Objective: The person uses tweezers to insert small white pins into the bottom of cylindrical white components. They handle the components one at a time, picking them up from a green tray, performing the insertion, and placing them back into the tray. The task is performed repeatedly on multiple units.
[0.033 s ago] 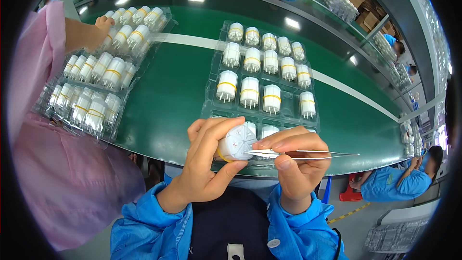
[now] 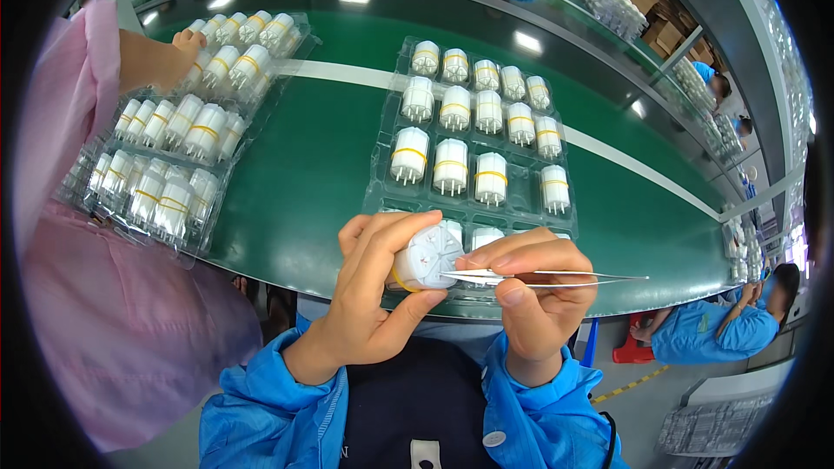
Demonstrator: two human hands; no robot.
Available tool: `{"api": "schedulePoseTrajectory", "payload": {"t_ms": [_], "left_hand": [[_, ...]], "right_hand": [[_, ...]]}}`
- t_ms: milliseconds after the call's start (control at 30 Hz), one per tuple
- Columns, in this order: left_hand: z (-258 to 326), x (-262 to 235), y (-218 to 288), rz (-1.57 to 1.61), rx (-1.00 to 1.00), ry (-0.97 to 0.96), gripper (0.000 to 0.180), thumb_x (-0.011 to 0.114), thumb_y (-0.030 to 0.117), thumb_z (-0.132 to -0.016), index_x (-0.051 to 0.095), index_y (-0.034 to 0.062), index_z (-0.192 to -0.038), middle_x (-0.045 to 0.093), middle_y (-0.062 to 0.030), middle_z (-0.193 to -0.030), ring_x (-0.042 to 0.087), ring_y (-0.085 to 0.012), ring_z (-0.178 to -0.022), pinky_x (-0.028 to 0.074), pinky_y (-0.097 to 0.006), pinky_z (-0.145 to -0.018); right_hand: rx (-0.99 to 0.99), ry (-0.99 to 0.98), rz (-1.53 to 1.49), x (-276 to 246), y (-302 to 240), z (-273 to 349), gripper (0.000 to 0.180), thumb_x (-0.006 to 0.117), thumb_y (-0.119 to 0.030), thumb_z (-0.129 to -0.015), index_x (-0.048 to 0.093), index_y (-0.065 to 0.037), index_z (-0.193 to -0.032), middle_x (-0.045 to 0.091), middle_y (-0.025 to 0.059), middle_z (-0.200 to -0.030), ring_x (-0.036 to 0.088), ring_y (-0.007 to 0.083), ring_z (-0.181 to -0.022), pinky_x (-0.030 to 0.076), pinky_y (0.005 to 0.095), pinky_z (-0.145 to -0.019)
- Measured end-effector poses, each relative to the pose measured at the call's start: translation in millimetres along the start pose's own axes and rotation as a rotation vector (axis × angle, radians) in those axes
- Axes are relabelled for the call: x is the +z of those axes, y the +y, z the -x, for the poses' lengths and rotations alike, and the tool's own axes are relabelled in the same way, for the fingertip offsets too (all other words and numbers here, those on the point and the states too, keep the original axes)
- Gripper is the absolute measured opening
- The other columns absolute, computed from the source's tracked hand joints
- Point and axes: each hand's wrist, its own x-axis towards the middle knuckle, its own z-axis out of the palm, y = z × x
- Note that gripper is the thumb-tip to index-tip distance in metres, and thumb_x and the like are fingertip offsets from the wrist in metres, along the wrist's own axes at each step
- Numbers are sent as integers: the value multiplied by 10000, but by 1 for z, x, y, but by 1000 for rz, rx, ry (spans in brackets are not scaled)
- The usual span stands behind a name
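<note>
My left hand (image 2: 369,291) is wrapped round a white cylindrical plug-like part (image 2: 427,254) with a yellow band, its round end turned toward my right hand. Between the thumb and fingers of my right hand (image 2: 543,287) is a pair of metal tweezers (image 2: 591,278). Their tips reach the rim of the part's end face; whether they grip anything there is too small to tell. Just beyond my hands lies a clear plastic tray (image 2: 526,184) with rows of similar white parts (image 2: 451,165), pins down and mostly yellow-banded. One pocket in its third row holds no part. My hands hide its nearest row.
The tray rests on a green conveyor belt (image 2: 304,156) with a white stripe. At left, a co-worker in pink (image 2: 130,321) reaches over more filled trays (image 2: 187,156). Another person in blue (image 2: 717,330) sits at right. A metal frame (image 2: 764,61) rises at far right.
</note>
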Motion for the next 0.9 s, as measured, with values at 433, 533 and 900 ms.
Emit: {"api": "schedulePoseTrajectory", "payload": {"t_ms": [433,533,900], "left_hand": [[0,-1,-2,-59,14,-9,573,703,131,-792,496,-34,-1301,586,-151,-1183,547,-273,-1071,269,-390,-965],[0,-2,-1,-78,18,-13,576,704,123,-787,497,-34,-1301,584,-152,-1182,546,-274,-1071,268,-392,-965],[-3,-4,2,-88,27,-22,570,710,118,-773,517,-35,-1287,590,-152,-1150,548,-278,-1058,272,-396,-956]], "right_hand": [[19,3,74,0,0,0,147,683,71,-786,655,68,-930,707,224,-925,692,259,-873,560,337,-779],[17,-4,110,0,0,0,145,689,62,-787,657,64,-928,711,213,-924,692,252,-868,557,329,-776],[-9,-65,210,-2,-4,-4,143,701,61,-780,663,51,-917,715,194,-902,698,245,-821,558,316,-730]]}}
